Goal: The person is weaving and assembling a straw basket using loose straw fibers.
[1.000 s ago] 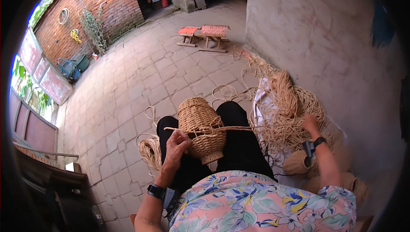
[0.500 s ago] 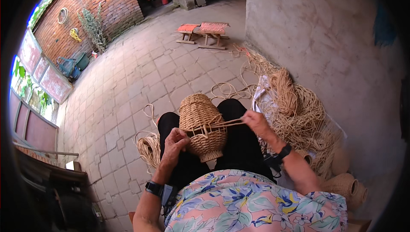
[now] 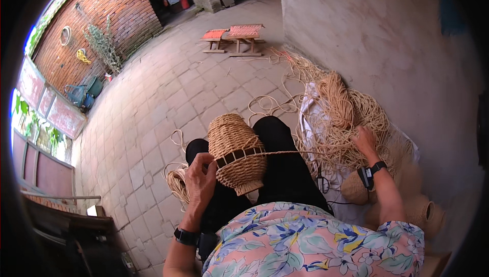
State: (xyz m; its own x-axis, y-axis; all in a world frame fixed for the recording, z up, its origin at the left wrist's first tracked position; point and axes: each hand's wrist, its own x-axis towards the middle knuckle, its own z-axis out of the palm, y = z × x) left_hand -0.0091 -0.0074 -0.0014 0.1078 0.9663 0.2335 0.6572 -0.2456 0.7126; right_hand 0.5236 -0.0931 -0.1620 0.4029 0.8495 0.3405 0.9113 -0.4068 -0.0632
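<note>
A tan woven basket (image 3: 235, 134) lies between my knees, tilted, its narrow foot toward me. An open band with thin upright ribs runs around its middle. My left hand (image 3: 200, 175) is closed at the basket's left side, thumb and fingers bent against the edge of the open band. A tan cord (image 3: 290, 152) stretches tight from the basket's right side toward my right hand (image 3: 364, 140), which is closed on it, out over the rope heap. The cord's far end is lost against the heap.
A heap of tan rope (image 3: 336, 103) lies at my right by the wall on white sheeting (image 3: 308, 116). Woven vessels (image 3: 420, 213) sit near my right elbow. A coil of cord (image 3: 177, 182) lies left of my knee. Two low stools (image 3: 244, 32) stand farther off on the paving.
My right hand has swung far out to the right, drawing the cord out in a long line. The left hand stays at the basket's side, and the open band looks wider.
</note>
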